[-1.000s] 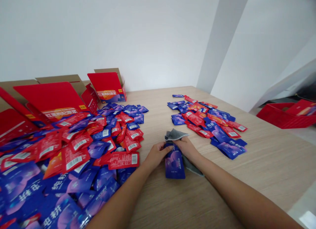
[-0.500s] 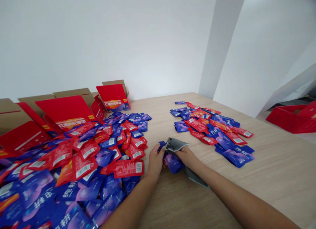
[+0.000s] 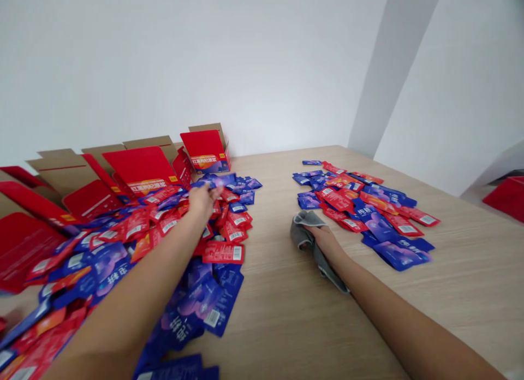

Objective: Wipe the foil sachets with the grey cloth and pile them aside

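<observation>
My left hand (image 3: 203,200) is stretched out over the far part of a big left-hand pile of red and blue pouches (image 3: 223,253). Its fingers are closed on a blue pouch (image 3: 219,179), a little blurred, just above the others. In my right hand (image 3: 325,241) is a crumpled grey cloth (image 3: 305,227), gripped low over the bare middle of the table. A smaller group of red and blue pouches (image 3: 376,221) lies beyond and to the right of the cloth.
Open red cardboard boxes (image 3: 137,170) with raised flaps line the left back of the wooden table (image 3: 270,314). One more open box (image 3: 207,156) stands near the wall behind the pile. A red container (image 3: 507,197) shows at the right edge.
My left hand has carried the blue pouch from the cloth to the far side of the left pile. My right hand stays near the middle with the cloth. The view has shifted left.
</observation>
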The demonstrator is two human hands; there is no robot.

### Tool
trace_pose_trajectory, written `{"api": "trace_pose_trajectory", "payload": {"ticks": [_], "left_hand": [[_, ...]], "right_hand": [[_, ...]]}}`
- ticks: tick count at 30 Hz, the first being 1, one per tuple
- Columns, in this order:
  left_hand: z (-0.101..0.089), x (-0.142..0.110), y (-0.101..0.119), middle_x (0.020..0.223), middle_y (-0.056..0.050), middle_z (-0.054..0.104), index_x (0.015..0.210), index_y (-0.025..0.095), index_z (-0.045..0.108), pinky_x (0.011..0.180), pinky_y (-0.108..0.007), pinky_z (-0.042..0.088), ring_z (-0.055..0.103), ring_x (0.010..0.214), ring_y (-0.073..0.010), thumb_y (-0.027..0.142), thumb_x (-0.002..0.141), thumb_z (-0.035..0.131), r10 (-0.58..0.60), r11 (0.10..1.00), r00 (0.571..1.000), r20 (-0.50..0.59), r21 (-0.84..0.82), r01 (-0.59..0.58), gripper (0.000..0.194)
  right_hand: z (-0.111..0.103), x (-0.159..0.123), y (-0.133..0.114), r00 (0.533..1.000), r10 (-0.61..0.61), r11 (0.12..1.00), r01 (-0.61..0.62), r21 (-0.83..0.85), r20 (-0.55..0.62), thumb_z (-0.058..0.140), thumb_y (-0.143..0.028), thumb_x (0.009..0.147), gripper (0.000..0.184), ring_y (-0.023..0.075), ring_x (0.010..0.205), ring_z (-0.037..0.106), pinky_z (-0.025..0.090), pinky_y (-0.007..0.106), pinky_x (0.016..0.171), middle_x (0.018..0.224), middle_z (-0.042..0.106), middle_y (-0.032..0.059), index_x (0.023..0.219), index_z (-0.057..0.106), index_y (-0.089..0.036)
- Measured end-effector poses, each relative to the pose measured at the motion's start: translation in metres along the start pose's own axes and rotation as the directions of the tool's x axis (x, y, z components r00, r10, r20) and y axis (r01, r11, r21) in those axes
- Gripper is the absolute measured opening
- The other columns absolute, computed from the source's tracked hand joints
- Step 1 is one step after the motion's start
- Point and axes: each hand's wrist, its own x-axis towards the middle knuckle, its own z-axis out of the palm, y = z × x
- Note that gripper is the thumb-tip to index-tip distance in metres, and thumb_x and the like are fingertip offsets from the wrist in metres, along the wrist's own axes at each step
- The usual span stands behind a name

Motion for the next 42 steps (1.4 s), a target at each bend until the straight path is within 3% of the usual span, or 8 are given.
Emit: {"api": "trace_pose_trajectory", "payload": {"ticks": [4, 7, 13, 19, 26, 31, 34, 42], "left_hand": [[-0.039, -0.01, 0.024, 0.075, -0.005, 0.063, 0.085, 0.016, 0.048, 0.064, -0.024, 0.054, 0.066, 0.07, -0.014, 0.019, 0.091, 0.043, 0.046, 0.999, 0.999, -0.026, 0.009, -0.046, 0.008], [-0.079, -0.061, 0.016, 0.09, -0.011, 0.067, 0.093, 0.015, 0.054, 0.069, -0.033, 0.055, 0.068, 0.077, -0.021, 0.031, 0.085, 0.055, 0.019, 0.945, 0.952, 0.306, 0.305, -0.117, 0.018], [-0.182, -0.177, 0.009, 0.118, -0.006, 0.063, 0.113, 0.03, 0.059, 0.096, -0.046, 0.042, 0.058, 0.11, -0.0298, 0.042, 0.075, 0.066, -0.282, 0.315, 0.736, 0.616, 0.784, -0.536, 0.04], [-0.251, -0.21, -0.006, 0.132, -0.005, 0.053, 0.119, 0.035, 0.057, 0.1, -0.045, 0.04, 0.046, 0.122, -0.0323, 0.03, 0.062, 0.067, -0.416, 0.039, 0.769, 0.484, 0.855, -0.517, 0.059], [-0.23, -0.175, 0.009, 0.092, 0.009, 0.067, 0.099, 0.043, 0.06, 0.077, -0.034, 0.051, 0.064, 0.087, -0.024, 0.033, 0.066, 0.061, -0.379, 0.233, 0.782, 0.495, 0.869, -0.437, 0.034], [-0.189, -0.092, 0.084, 0.091, -0.005, 0.065, 0.096, 0.022, 0.06, 0.079, -0.042, 0.05, 0.062, 0.085, -0.0283, 0.05, 0.068, 0.061, 0.211, 0.337, 0.888, 0.409, 0.822, -0.459, 0.039], [-0.179, -0.077, 0.093, 0.114, -0.012, 0.058, 0.118, 0.019, 0.05, 0.094, -0.046, 0.041, 0.054, 0.108, -0.031, 0.055, 0.069, 0.062, 0.519, 0.118, 0.751, 0.407, 0.837, -0.535, 0.062], [-0.181, -0.162, -0.016, 0.132, -0.013, 0.05, 0.126, 0.025, 0.048, 0.103, -0.046, 0.033, 0.04, 0.127, -0.0345, 0.029, 0.058, 0.067, -0.275, -0.069, 0.802, 0.531, 0.821, -0.567, 0.071]], "right_hand": [[-0.002, 0.002, 0.001, 0.995, 0.092, 0.995, -0.093, -0.022, -0.05, 0.073, -0.049, 0.057, 0.039, 0.0273, 0.089, 0.066, 0.048, 0.041, 0.082, 0.08, 0.074, 0.0031, 0.084, 0.072, -0.021], [-0.003, 0.002, 0.002, 0.993, 0.097, 0.994, -0.1, -0.047, -0.063, 0.072, -0.05, 0.059, 0.041, 0.028, 0.093, 0.065, 0.046, 0.042, 0.087, 0.084, 0.074, 0.0047, 0.087, 0.073, -0.02], [-0.002, 0.0, 0.001, 0.993, 0.099, 0.993, -0.103, -0.062, -0.071, 0.073, -0.049, 0.057, 0.043, 0.028, 0.093, 0.065, 0.047, 0.042, 0.086, 0.087, 0.074, 0.0049, 0.089, 0.072, -0.02], [-0.004, 0.0, 0.002, 0.992, 0.099, 0.988, -0.107, -0.108, -0.075, 0.072, -0.044, 0.059, 0.034, 0.0284, 0.086, 0.067, 0.049, 0.04, 0.081, 0.077, 0.074, 0.0044, 0.083, 0.073, -0.021], [-0.005, 0.004, 0.007, 0.981, 0.115, 0.978, -0.14, -0.155, -0.155, 0.07, -0.045, 0.056, 0.023, 0.0307, 0.079, 0.067, 0.048, 0.043, 0.078, 0.067, 0.072, 0.005, 0.066, 0.071, -0.024], [-0.005, 0.004, 0.007, 0.991, 0.094, 0.983, -0.108, -0.151, -0.096, 0.068, -0.046, 0.058, 0.022, 0.0314, 0.078, 0.067, 0.049, 0.043, 0.075, 0.059, 0.069, 0.0054, 0.062, 0.07, -0.024], [-0.007, 0.005, 0.009, 0.988, 0.101, 0.979, -0.119, -0.162, -0.116, 0.069, -0.045, 0.058, 0.023, 0.0325, 0.084, 0.066, 0.048, 0.045, 0.079, 0.062, 0.071, 0.0055, 0.066, 0.071, -0.024], [-0.007, 0.007, 0.017, 0.993, 0.037, 0.989, -0.053, -0.138, -0.116, 0.071, -0.044, 0.059, 0.031, 0.031, 0.092, 0.066, 0.048, 0.044, 0.084, 0.077, 0.074, 0.0048, 0.082, 0.074, -0.024]]}}
